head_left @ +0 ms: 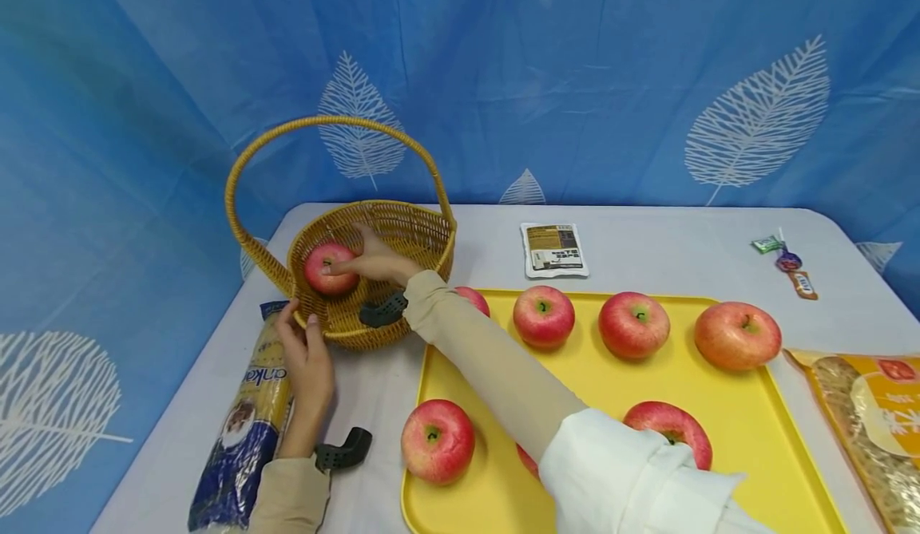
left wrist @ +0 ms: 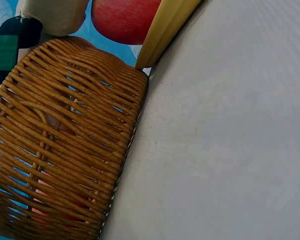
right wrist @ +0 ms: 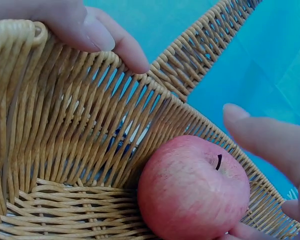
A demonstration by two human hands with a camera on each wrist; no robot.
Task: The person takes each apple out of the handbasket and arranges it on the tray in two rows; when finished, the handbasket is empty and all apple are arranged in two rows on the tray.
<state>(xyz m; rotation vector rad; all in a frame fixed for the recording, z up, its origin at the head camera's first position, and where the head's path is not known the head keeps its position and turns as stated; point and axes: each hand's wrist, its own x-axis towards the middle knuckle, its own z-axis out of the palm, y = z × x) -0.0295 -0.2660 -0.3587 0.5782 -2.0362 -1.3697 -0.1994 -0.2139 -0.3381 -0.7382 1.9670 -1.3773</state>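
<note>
A wicker basket [head_left: 424,235] with a tall arched handle stands at the back left of the table. Inside it, against the left wall, lies a red apple [head_left: 320,261]. My right hand [head_left: 381,264] reaches into the basket over this apple. In the right wrist view its thumb [right wrist: 270,140] is lifted off the apple, while fingertips show low at the fruit's side. My left hand [head_left: 309,366] holds the basket's near-left rim, thumb and finger over the edge. Through the weave in the left wrist view, the apple shows as a red patch [left wrist: 52,205].
A yellow tray [head_left: 740,422] with several apples [head_left: 544,316] spans the middle, partly under my right arm. A blue-and-gold packet [head_left: 247,430] lies beside my left forearm. A flat pouch [head_left: 553,251] and small candies [head_left: 788,260] lie behind the tray, an orange bag [head_left: 870,430] right.
</note>
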